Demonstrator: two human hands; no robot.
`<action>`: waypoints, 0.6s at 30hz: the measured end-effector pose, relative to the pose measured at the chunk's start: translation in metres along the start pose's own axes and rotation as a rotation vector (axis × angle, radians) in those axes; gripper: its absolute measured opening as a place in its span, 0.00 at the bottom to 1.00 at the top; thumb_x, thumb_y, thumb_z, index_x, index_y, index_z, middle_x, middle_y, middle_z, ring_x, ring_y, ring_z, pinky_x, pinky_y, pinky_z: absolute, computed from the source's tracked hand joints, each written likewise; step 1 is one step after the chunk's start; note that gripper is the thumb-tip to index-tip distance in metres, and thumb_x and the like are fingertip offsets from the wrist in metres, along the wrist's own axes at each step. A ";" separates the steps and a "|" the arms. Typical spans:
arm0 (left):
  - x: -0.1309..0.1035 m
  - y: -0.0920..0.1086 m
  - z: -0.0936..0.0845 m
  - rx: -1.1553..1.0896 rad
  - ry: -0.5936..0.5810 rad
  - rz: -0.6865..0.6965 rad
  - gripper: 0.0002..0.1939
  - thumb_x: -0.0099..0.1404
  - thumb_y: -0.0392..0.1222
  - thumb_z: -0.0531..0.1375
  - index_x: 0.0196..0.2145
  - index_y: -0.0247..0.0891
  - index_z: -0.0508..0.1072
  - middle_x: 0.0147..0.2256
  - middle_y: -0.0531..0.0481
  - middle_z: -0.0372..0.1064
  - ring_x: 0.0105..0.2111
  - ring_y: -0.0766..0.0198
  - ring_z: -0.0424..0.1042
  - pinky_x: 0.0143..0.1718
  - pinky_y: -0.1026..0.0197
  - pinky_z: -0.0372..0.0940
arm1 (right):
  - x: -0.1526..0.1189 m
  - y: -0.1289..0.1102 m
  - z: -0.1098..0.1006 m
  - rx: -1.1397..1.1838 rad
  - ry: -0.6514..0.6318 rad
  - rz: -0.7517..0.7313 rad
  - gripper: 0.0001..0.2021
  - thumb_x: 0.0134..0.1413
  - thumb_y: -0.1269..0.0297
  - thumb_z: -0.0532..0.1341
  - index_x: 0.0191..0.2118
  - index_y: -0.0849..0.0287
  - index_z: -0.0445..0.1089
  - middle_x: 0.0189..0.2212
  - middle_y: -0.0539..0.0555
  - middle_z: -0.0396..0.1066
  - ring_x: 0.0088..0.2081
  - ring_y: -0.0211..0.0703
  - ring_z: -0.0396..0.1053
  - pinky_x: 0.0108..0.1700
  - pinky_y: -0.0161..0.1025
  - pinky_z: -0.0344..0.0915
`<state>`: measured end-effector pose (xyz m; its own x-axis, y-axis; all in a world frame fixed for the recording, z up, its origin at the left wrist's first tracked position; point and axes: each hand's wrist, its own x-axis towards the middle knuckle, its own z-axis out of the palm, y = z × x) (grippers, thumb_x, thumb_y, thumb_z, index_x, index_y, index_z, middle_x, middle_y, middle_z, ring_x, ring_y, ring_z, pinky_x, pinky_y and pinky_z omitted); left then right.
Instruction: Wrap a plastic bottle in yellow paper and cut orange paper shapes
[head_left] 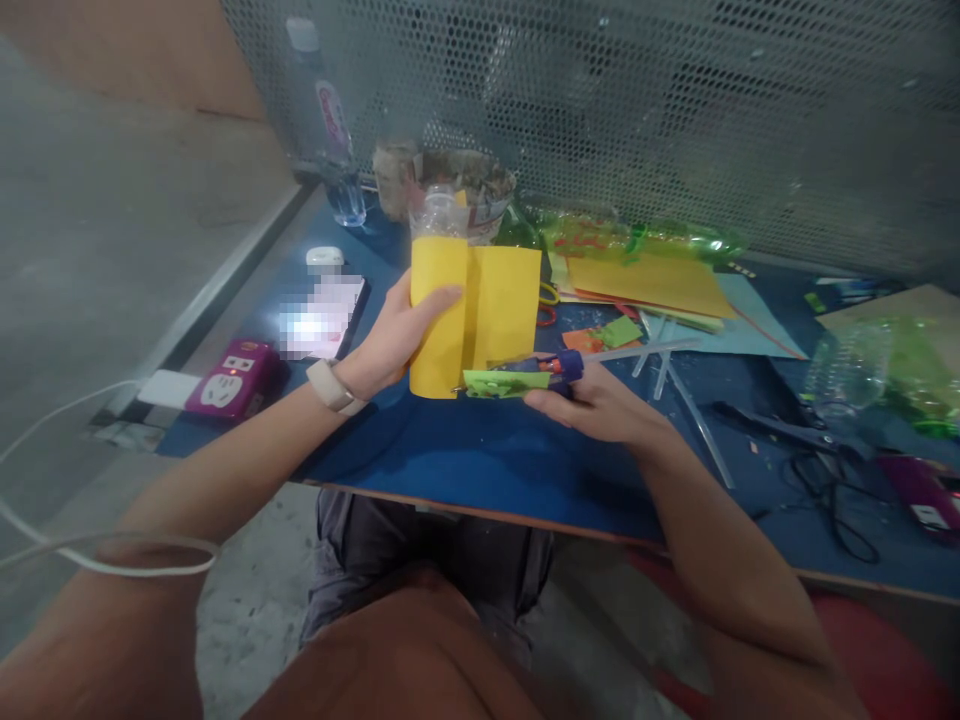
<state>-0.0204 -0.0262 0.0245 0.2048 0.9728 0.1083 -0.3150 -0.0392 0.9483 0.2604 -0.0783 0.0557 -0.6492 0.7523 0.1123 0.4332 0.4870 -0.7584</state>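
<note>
A clear plastic bottle stands upright with yellow paper partly wrapped round it; the paper's free end sticks out to the right. My left hand grips the wrapped bottle from the left, thumb across the front. In my right hand is a dark blue glue gun, its tip pointing left at the lower part of the yellow paper. A clear glue stick sticks out of the gun's back. Green paper covers part of the gun's front.
A phone, a purple power socket block and a water bottle are on the left. Coloured paper sheets, loose glue sticks, black scissors and cut plastic bottles lie to the right. A perforated metal panel stands behind.
</note>
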 end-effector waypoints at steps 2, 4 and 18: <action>0.000 0.001 0.001 -0.012 0.004 0.001 0.30 0.72 0.53 0.73 0.66 0.42 0.75 0.62 0.37 0.82 0.63 0.38 0.83 0.64 0.37 0.81 | 0.001 0.001 0.000 -0.008 0.005 -0.013 0.26 0.77 0.45 0.65 0.29 0.53 0.62 0.24 0.45 0.58 0.27 0.38 0.55 0.31 0.40 0.56; 0.000 0.001 0.001 -0.022 0.005 0.002 0.30 0.72 0.53 0.74 0.67 0.42 0.74 0.62 0.37 0.82 0.62 0.38 0.83 0.64 0.37 0.81 | 0.002 0.001 0.001 0.000 0.012 -0.016 0.27 0.77 0.43 0.66 0.28 0.52 0.61 0.24 0.46 0.58 0.26 0.38 0.54 0.30 0.40 0.56; -0.002 0.000 0.001 -0.004 -0.012 -0.023 0.29 0.70 0.56 0.75 0.62 0.42 0.77 0.61 0.38 0.83 0.63 0.37 0.82 0.64 0.38 0.81 | 0.002 0.004 0.001 -0.003 0.061 -0.006 0.25 0.76 0.39 0.67 0.32 0.54 0.70 0.24 0.48 0.64 0.27 0.42 0.60 0.29 0.41 0.57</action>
<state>-0.0195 -0.0287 0.0247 0.2228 0.9707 0.0898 -0.3135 -0.0159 0.9494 0.2601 -0.0755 0.0525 -0.6127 0.7748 0.1557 0.4313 0.4929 -0.7556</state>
